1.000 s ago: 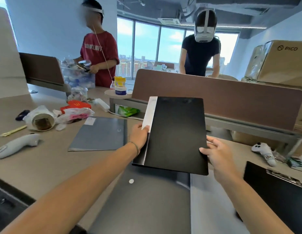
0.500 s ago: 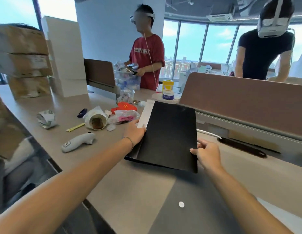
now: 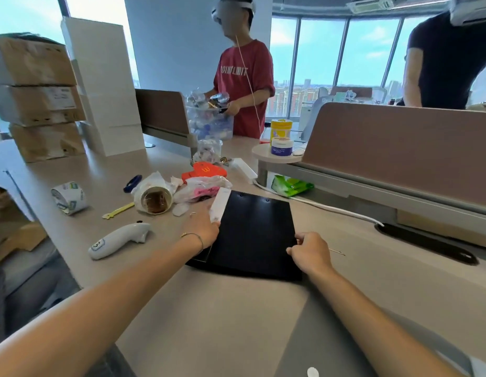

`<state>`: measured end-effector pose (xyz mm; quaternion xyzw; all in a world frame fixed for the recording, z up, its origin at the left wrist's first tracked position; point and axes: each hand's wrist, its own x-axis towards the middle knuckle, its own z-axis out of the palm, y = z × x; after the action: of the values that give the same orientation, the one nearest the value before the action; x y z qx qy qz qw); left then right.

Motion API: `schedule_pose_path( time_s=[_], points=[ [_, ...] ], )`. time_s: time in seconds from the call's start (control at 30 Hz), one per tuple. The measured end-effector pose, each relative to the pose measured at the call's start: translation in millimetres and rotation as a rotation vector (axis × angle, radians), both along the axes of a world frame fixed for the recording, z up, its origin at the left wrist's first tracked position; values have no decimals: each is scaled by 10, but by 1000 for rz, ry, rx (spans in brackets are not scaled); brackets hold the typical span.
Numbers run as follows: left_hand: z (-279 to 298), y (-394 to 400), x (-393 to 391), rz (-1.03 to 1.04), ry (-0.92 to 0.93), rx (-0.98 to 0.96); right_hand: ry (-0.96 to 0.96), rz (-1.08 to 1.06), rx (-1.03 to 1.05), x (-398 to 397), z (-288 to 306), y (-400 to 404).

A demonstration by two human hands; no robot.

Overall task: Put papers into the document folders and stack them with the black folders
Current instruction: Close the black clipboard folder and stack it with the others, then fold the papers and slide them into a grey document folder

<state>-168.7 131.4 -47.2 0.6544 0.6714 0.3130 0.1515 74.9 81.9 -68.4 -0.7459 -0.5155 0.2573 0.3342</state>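
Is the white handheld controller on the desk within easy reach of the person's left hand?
Probably yes. The white controller lies just left of the left hand with bare desk between, but that hand now holds the black folder and must let go first.

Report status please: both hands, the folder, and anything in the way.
Left hand grips black folder at left edge, beside protruding paper. Right hand grips right edge. Folder low over desk. Clutter close on left: plastic bag, controller.
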Motion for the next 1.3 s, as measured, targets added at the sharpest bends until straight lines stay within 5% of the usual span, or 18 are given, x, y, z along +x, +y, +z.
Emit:
schedule_pose_path(
  time_s=[0.4, 0.6, 0.97, 1.3],
  points=[
    [68, 7, 57, 59, 198, -17, -375, 95, 15, -5, 224, -187],
    [281, -417, 465, -151, -34, 76, -351, 100, 116, 148, 549, -675],
    [161, -1703, 1422, -464, -162, -30, -278, 13, 188, 661, 792, -2069],
    [-297, -2316, 1494, -477, -200, -80, -155, -8, -25, 913, 440, -3077]
  ],
)
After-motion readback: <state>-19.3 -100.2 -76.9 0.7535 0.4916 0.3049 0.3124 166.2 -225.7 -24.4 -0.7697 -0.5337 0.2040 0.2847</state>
